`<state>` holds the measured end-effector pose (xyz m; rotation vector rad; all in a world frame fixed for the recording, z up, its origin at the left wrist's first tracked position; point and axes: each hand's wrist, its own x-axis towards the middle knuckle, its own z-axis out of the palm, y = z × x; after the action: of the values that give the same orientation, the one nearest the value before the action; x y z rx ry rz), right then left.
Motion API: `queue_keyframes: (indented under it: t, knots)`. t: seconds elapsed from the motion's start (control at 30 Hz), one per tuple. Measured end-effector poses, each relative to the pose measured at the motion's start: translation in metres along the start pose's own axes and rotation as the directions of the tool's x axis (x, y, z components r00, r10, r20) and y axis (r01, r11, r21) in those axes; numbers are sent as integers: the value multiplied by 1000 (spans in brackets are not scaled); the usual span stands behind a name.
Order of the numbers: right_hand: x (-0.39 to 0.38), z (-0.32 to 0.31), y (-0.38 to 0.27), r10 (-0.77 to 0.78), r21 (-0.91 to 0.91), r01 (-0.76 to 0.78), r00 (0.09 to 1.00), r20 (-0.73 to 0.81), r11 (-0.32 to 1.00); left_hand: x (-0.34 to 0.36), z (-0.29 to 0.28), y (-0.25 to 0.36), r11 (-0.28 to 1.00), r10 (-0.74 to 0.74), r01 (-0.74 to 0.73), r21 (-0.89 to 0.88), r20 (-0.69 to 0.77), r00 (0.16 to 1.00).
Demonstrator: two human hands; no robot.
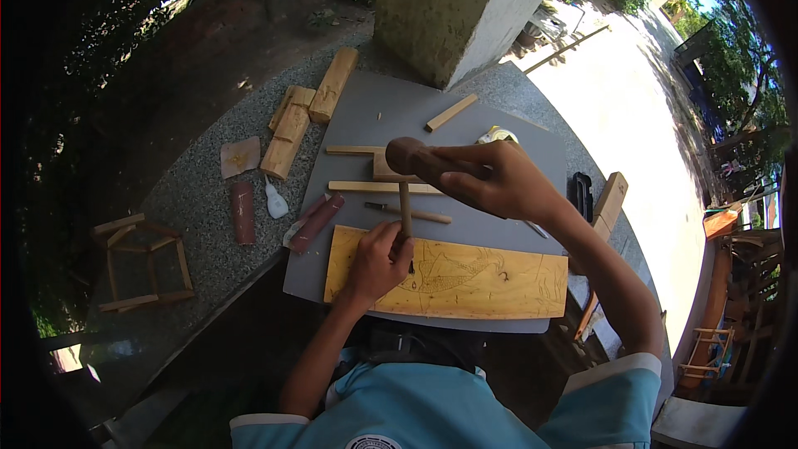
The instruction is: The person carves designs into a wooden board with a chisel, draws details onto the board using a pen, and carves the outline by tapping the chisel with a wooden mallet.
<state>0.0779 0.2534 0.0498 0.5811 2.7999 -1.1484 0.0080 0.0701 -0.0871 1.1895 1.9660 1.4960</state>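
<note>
My left hand (382, 262) is closed round an upright wooden-handled tool (404, 209), apparently a chisel, over a yellow wooden board (520, 287) with a carved fish-like drawing; the tool's tip is hidden by my fingers. My right hand (499, 179) grips a dark wooden mallet (405, 155), its rounded head just above the tool's handle; I cannot tell whether they touch. Behind the board on the grey worktop (532, 183) lie another wooden-handled tool (424, 216) and a pale wooden strip (357, 185).
Wood blocks (287, 137), sandpaper rolls (243, 212), a white bottle (276, 199) and a wooden frame (183, 274) lie to the left. A black case (580, 195) and long block (613, 195) are at the right. A concrete pillar (424, 12) rises behind the worktop.
</note>
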Motion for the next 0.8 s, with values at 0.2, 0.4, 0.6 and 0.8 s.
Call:
queue_keyframes:
  t: [0.2,0.4,0.6,0.8]
  knots:
    - [6,0,-2,-79,13,80,995,-52,997,-3,0,-6,999,29,-30,40,17,999]
    - [2,-1,-7,-125,-79,129,990,62,988,-2,-1,-3,998,64,-63,23,-15,998]
    - [-35,-17,-16,158,430,-46,961,-228,902,-33,-25,-9,890,-216,127,-437,-160,963]
    - [-65,-9,-2,132,350,-58,973,-191,935,-50,-11,-2,847,-265,180,-500,-103,959]
